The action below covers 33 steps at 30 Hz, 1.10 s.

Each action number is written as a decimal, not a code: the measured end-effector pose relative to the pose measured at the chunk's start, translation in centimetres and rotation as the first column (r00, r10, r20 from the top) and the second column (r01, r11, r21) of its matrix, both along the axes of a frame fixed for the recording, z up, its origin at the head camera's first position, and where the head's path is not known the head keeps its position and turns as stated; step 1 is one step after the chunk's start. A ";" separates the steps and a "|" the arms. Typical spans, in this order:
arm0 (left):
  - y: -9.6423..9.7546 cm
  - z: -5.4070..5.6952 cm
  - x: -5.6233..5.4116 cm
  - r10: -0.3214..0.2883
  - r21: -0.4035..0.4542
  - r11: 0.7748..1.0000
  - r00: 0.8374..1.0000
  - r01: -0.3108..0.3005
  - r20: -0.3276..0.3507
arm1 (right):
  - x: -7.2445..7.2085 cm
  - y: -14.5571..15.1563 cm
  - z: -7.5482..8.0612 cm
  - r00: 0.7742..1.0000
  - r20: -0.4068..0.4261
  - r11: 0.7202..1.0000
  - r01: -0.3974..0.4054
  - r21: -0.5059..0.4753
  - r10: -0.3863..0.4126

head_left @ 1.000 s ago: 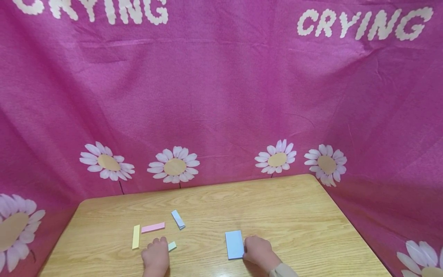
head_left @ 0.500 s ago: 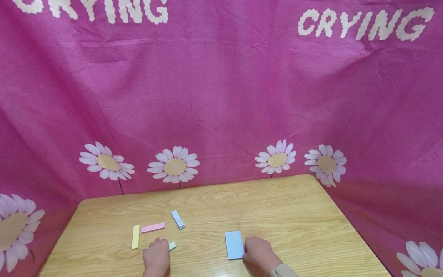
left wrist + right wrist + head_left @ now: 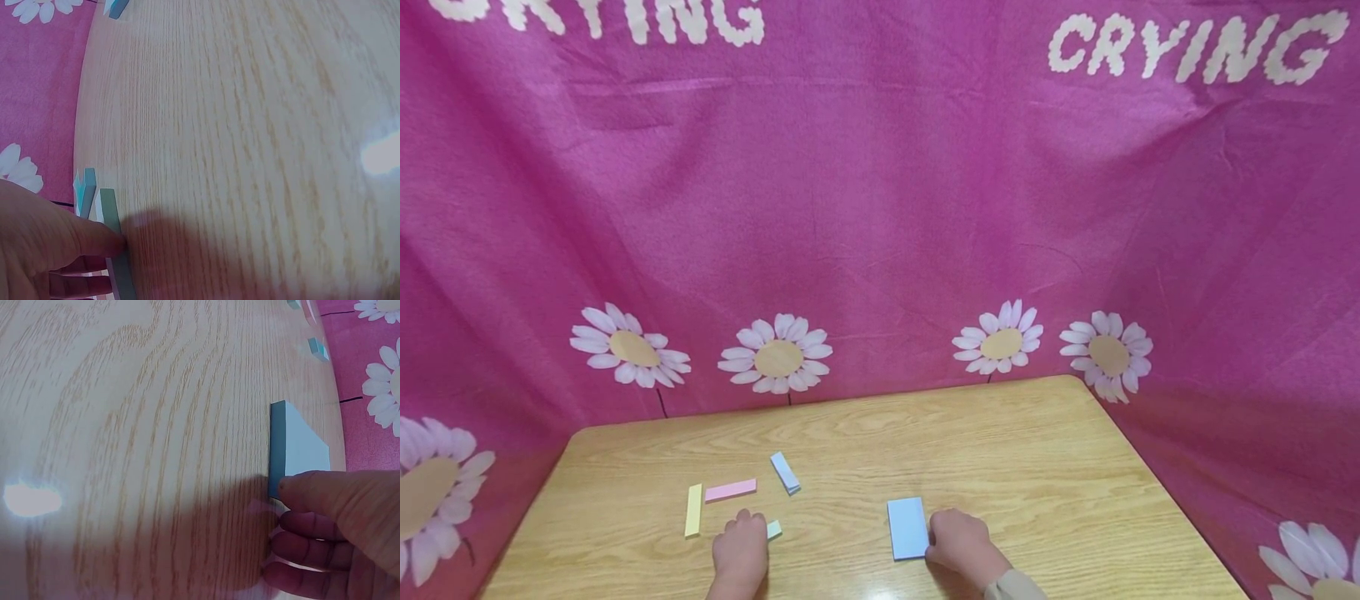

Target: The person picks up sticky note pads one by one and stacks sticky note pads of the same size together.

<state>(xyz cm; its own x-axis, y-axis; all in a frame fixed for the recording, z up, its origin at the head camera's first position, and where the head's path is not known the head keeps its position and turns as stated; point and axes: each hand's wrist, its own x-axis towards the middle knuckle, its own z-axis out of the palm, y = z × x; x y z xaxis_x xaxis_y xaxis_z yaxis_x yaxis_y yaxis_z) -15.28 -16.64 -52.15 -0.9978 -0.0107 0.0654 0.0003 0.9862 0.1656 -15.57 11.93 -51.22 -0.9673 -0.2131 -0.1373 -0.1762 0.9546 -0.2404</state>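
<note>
In the head view my left hand (image 3: 741, 553) lies over a narrow pale green sticky note pad (image 3: 774, 530), whose right end shows past the knuckles. The left wrist view has the thumb on the near side of this green pad (image 3: 110, 212) and fingers on its far side, pinching it. At the centre right, my right hand (image 3: 961, 546) grips the right edge of a larger light blue sticky note pad (image 3: 908, 528). The right wrist view shows the thumb at the corner of the blue pad (image 3: 303, 447), other fingers curled beside it. Both pads lie on the table.
A yellow strip pad (image 3: 693, 510) and a pink strip pad (image 3: 731, 490) lie beyond the left hand. Farther back is a narrow light blue strip pad (image 3: 786, 473), its sheets slightly lifted. A pink flowered cloth (image 3: 880, 208) hangs around the wooden table (image 3: 1000, 442).
My left hand has shifted slightly to the right, covering a little more of the green pad. The right hand and the blue pad stay in place.
</note>
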 end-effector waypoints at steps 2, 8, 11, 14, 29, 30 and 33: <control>0.1 0.1 0.0 -0.009 -0.002 1.000 1.000 0.009 0.005 | 0.0 0.1 0.0 1.000 -0.008 1.000 -0.003 -0.003 0.003; 0.1 0.6 0.1 -0.029 -0.009 1.000 0.999 0.030 0.020 | -0.1 0.2 -0.1 1.000 -0.001 1.000 -0.014 -0.011 0.014; 0.1 0.6 0.0 -0.043 -0.015 0.999 0.999 0.044 0.030 | -0.2 0.2 -0.4 1.000 -0.001 1.000 -0.011 -0.016 0.011; 0.1 0.4 -0.1 -0.058 -0.019 0.998 0.998 0.058 0.031 | -0.4 0.3 -0.8 1.000 0.015 1.000 -0.008 -0.023 0.008; -0.1 -0.1 -0.2 -0.140 -0.080 0.987 0.990 0.142 0.036 | -0.1 0.2 -0.2 1.000 0.014 1.000 -0.004 -0.010 0.004; -0.1 -0.1 -0.2 -0.141 -0.077 0.987 0.989 0.143 0.035 | -0.1 0.2 -0.2 1.000 0.013 1.000 -0.004 -0.011 0.004; -0.3 0.0 -0.1 -0.148 -0.060 0.987 0.989 0.148 0.004 | -0.1 0.2 -0.1 1.000 0.013 1.000 -0.003 -0.014 0.003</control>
